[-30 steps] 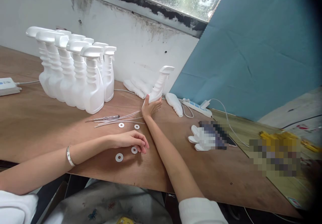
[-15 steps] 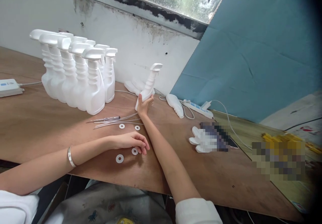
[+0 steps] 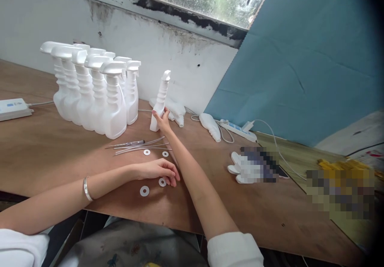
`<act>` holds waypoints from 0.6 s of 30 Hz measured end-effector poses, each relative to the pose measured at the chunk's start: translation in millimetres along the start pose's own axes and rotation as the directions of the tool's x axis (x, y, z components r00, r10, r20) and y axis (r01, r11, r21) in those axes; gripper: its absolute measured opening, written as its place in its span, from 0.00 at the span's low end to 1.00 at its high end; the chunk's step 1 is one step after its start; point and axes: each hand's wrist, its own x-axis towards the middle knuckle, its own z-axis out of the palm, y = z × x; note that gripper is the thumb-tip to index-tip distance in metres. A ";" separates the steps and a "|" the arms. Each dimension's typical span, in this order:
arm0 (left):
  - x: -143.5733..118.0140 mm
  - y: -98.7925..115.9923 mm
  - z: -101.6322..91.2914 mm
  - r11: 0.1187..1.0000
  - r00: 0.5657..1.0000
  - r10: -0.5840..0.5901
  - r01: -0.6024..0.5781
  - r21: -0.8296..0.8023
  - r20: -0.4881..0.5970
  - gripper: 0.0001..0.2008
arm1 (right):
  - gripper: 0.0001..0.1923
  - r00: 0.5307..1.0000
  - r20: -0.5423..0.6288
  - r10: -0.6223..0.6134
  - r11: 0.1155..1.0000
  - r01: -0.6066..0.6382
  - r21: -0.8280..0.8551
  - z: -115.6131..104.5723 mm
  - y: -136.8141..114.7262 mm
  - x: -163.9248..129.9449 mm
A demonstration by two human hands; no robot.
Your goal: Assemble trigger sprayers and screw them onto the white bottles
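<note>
A white spray bottle (image 3: 161,95) with a trigger head stands nearly upright on the wooden table, and my right hand (image 3: 163,121) is wrapped round its lower body. My left hand (image 3: 160,169) rests on the table nearer to me, its fingers loosely bent, slightly apart and with nothing seen in them. Under its fingertips lies a white washer (image 3: 162,182), partly covered. Another washer (image 3: 144,191) is just in front, and two more lie behind the hand. Several thin clear tubes (image 3: 136,150) and a screwdriver (image 3: 133,143) lie beyond them.
A cluster of white spray bottles (image 3: 112,115) stands at the back left. Headless white bottles (image 3: 177,110) lie by the wall, with one bottle (image 3: 210,126) farther right. A power strip (image 3: 238,131) with cables, white spray heads (image 3: 240,169) and another power strip (image 3: 15,109) are around.
My right hand has moved left with the spray bottle, which has gone from tilted to nearly upright. My left hand has stayed in place.
</note>
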 end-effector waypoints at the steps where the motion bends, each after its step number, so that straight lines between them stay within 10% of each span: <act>1: 0.2 0.2 0.1 1.000 1.000 0.000 0.000 -0.001 -0.002 0.07 | 0.41 0.999 0.031 0.009 0.999 -0.010 0.033 4.7 -1.5 -1.6; 18: -0.2 0.0 -2.5 0.999 0.999 -0.037 0.037 -0.035 -0.018 0.05 | 0.47 0.984 0.175 0.015 0.997 -0.028 0.068 55.4 -5.4 3.6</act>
